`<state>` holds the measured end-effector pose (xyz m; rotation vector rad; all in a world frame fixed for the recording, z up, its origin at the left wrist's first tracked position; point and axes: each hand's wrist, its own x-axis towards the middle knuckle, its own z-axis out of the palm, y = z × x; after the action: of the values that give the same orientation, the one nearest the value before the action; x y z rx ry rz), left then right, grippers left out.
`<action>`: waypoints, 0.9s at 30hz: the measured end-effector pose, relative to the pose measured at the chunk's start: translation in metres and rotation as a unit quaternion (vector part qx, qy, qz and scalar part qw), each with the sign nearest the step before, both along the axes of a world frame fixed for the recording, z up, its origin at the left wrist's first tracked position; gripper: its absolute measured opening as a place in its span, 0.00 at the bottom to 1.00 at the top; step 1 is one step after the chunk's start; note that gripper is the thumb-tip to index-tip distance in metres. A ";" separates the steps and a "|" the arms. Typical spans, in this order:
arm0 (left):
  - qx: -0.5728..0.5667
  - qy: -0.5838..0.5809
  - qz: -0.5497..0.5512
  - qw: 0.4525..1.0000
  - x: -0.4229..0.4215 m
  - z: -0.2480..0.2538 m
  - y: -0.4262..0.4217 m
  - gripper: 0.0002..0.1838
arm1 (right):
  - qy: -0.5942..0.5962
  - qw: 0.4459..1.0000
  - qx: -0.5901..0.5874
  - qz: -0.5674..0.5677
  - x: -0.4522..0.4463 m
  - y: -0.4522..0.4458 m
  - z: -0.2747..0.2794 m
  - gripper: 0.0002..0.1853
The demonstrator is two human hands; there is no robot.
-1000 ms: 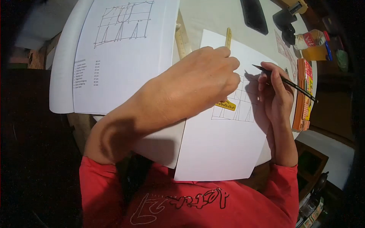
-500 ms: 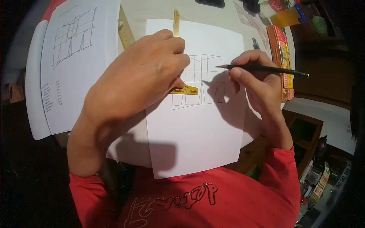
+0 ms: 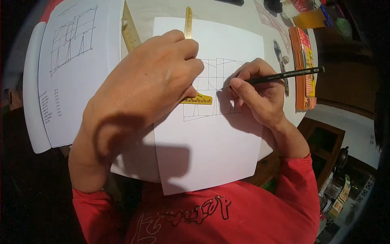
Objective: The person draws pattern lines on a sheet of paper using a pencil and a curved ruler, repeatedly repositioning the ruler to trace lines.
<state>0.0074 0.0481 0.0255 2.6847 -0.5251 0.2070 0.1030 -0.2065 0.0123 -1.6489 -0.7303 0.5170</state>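
Over the left part of a white sheet with a ruled line drawing, my left hand has its fingers closed on a yellow ruler. One arm of the ruler sticks out above the knuckles, and its curved end shows below the fingertips. My right hand holds a black pencil between thumb and fingers. The pencil's tip is down at the drawing, right of the ruler's end. My left hand hides the drawing's left part, and my right hand covers some of its right side.
An open booklet with a printed diagram lies at the left, beside another yellow ruler. Right of the sheet are a pen and an orange box. A bottle with orange liquid is at the upper right.
The view has shifted, so the sheet and booklet appear further left. My right hand has brought the pencil from above the sheet down to the drawing. My left hand still holds the ruler.
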 end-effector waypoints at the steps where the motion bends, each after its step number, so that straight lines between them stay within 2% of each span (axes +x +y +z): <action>1: 0.007 0.001 0.000 1.000 0.000 0.001 -0.001 0.13 | 0.004 1.000 0.000 -0.004 0.000 0.000 -0.001 0.04; 4: 0.021 0.001 -0.002 1.000 0.001 0.001 -0.002 0.14 | 0.012 1.000 -0.001 -0.015 -0.001 -0.001 -0.002 0.04; 9: 0.010 0.004 0.006 1.000 -0.001 0.001 -0.001 0.12 | -0.058 0.998 -0.013 0.006 -0.002 0.000 -0.006 0.05; 11: -0.010 -0.039 -0.006 0.999 0.003 -0.001 -0.004 0.07 | -0.077 0.997 -0.002 0.026 -0.004 0.000 -0.004 0.05; 13: -0.021 -0.079 -0.011 0.997 0.005 -0.004 -0.004 0.04 | -0.062 0.998 -0.012 -0.006 -0.006 0.001 -0.003 0.06; 18: 0.002 -0.113 -0.013 0.994 0.003 -0.005 -0.002 0.06 | 0.006 0.999 0.004 -0.038 -0.008 0.002 0.000 0.05; 23: 0.025 -0.051 -0.013 0.998 0.001 -0.002 -0.002 0.06 | -0.007 0.999 -0.006 -0.047 -0.008 0.003 0.000 0.05; 27: 0.012 -0.064 -0.016 0.998 0.000 -0.002 -0.001 0.06 | -0.021 0.998 -0.008 -0.054 -0.003 0.000 -0.001 0.05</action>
<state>0.0072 0.0474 0.0237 2.6967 -0.6137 0.3685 0.0995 -0.2070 0.0114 -1.7091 -0.6646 0.4124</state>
